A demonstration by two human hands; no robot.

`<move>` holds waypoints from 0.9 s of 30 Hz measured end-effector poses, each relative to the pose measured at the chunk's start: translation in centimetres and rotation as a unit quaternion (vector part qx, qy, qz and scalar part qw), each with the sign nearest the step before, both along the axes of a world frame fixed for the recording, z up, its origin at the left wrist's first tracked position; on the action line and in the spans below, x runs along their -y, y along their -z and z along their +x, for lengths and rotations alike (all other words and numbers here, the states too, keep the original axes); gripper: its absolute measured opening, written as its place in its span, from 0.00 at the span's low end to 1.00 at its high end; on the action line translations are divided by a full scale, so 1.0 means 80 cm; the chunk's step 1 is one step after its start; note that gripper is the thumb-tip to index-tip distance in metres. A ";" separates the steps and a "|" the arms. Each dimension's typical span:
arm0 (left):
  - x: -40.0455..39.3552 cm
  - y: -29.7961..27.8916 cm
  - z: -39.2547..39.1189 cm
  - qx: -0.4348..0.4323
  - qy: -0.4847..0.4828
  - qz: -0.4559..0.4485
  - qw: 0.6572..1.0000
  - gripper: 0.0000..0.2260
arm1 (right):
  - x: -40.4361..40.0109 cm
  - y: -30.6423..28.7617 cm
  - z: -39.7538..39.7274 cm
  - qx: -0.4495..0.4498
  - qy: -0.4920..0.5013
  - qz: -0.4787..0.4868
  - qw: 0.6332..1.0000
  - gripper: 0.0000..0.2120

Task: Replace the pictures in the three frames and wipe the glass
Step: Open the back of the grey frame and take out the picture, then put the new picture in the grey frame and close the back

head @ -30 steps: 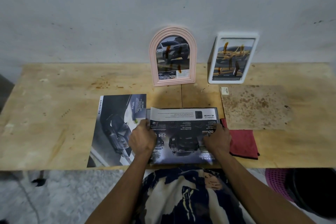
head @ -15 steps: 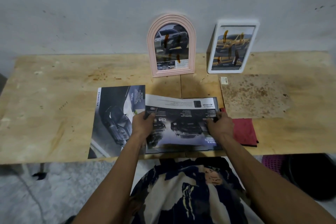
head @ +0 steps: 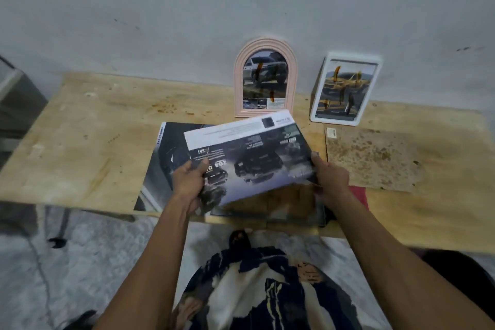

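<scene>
the glossy printed car picture sheet [head: 249,158], dark with a white text band along its far edge, is held tilted above the front edge of the light plywood desk [head: 88,142], near its middle. judged from its bend, the sheet is thin, light and limp; it will sag if held at one point and creases easily, so hold it at two opposite side edges. the left hand [head: 190,182] pinches the left edge, thumb on top and fingers curled underneath. the right hand [head: 330,177] grips the right edge; its fingers are partly hidden, closed round the paper. below the sheet a dark rectangular frame [head: 267,209] lies flat at the front edge. a second dark car sheet [head: 163,166] lies to the left. a red cloth [head: 359,193] lies just right of the right hand. a pink arched frame [head: 265,78] and a white rectangular frame [head: 345,88] stand at the back edge, against the wall.
</scene>
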State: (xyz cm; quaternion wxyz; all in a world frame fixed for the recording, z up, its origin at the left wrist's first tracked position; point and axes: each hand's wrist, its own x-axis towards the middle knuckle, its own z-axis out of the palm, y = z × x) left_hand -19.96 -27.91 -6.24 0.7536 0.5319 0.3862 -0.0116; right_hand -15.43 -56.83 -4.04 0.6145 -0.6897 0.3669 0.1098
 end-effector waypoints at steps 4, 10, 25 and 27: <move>0.008 -0.016 -0.046 0.011 -0.037 -0.041 0.998 0.12 | -0.039 -0.007 -0.030 0.021 -0.018 0.179 0.984 0.15; 0.027 -0.014 -0.137 -0.053 -0.010 -0.054 0.997 0.05 | -0.111 0.023 -0.094 0.042 -0.090 0.155 0.983 0.14; -0.165 -0.046 -0.102 -0.050 0.100 0.099 0.989 0.09 | -0.212 -0.001 -0.078 0.054 -0.180 0.025 0.982 0.10; -0.211 -0.040 -0.084 -0.054 0.090 0.125 0.987 0.10 | -0.264 0.009 -0.061 0.058 -0.172 0.004 0.983 0.08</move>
